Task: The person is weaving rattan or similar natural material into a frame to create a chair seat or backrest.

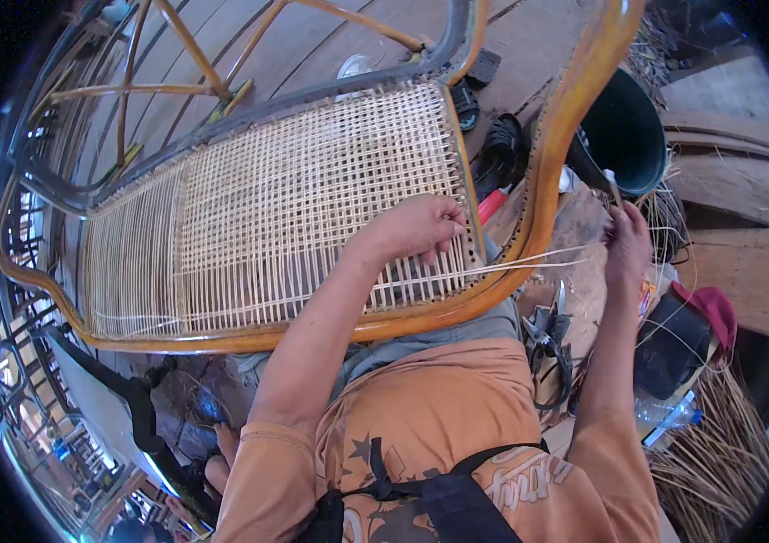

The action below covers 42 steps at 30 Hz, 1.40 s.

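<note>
A pale woven cane panel [312, 172] fills a curved, varnished wooden furniture frame [457, 312] with holes along its edge. The weave is dense at the far side and more open nearer me. My left hand [413, 228] rests over the panel's right end, fingers curled together; whatever they grip is hidden. Loose cane strands [538, 261] run along the near side, cross the frame and stretch out to the right. Beside their ends my right hand [629, 242] is closed around a thin, stick-like thing [615, 190] with a pale tip, pointing upward.
A dark green bucket [624, 131] stands beyond my right hand. Pliers [540, 333] and other tools lie by my right hip. Further right are a dark red and black cap [678, 344], a plastic bottle [665, 414] and a cane bundle [719, 462]. Dark shoes [499, 149] sit behind the frame.
</note>
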Motion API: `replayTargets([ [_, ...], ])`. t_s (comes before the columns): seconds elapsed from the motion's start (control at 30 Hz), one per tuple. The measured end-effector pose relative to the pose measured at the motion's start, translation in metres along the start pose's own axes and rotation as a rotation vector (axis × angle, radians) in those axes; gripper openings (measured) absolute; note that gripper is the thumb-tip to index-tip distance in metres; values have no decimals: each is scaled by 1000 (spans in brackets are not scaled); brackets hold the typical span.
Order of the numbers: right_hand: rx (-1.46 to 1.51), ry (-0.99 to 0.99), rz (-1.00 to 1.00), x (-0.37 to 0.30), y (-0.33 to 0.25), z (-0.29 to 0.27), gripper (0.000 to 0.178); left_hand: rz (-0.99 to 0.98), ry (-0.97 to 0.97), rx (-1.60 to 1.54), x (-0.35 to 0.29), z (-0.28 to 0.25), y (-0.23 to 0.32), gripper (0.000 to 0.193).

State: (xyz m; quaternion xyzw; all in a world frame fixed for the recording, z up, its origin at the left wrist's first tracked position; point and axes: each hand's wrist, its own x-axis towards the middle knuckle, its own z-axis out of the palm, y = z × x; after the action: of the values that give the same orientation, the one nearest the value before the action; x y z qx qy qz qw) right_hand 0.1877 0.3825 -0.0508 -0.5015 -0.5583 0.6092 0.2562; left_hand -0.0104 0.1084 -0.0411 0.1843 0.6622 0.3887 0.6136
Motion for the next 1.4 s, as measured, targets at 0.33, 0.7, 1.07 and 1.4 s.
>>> replayTargets([
  [0.33,-114,-395,142,-144,-52,45,15,53,-118,-32,2,-10,-5,21],
  [0.7,-369,-393,99,-145,-28,92,13,38,-149,-46,3,-11,-5,19],
  [1.07,-323,-417,126,-144,-25,89,12,36,-144,-120,4,-10,-8,11],
  [1.4,-347,-444,128,-142,-25,91,12,-13,-117,-45,-1,-8,2,15],
])
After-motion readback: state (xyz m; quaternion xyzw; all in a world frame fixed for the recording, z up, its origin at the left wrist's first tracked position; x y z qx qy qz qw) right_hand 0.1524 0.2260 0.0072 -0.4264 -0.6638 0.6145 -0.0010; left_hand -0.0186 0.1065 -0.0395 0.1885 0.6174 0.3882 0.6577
